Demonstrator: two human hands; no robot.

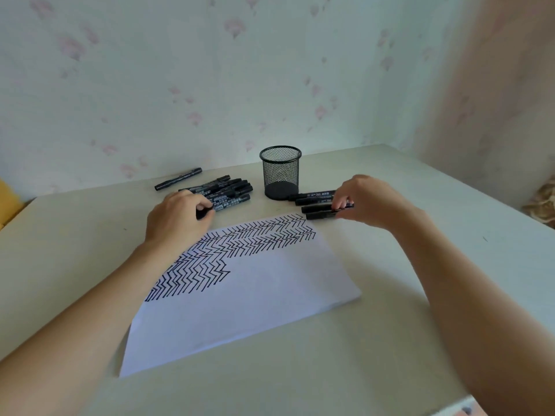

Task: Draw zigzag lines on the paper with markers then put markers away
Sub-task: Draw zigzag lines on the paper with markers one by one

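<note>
A marker (330, 207) in the row just right of the mesh cup (280, 172) is pinched by the right hand (365, 201), fingers curled over its barrel. The left hand (180, 217) is curled at the near end of the marker pile (223, 190); a dark marker end appears to be pinched there. The paper (240, 310) lies near on the surface (390, 355), its far half covered with zigzag lines (246, 244).

The step is judged to be a pickup. One barrel should be lifted clear of its neighbours without rolling them, and the cap checked.

Whether either grip is fully closed is hidden by the knuckles, and the pile's count cannot be made out. A lone marker (178, 178) lies apart behind.
</note>
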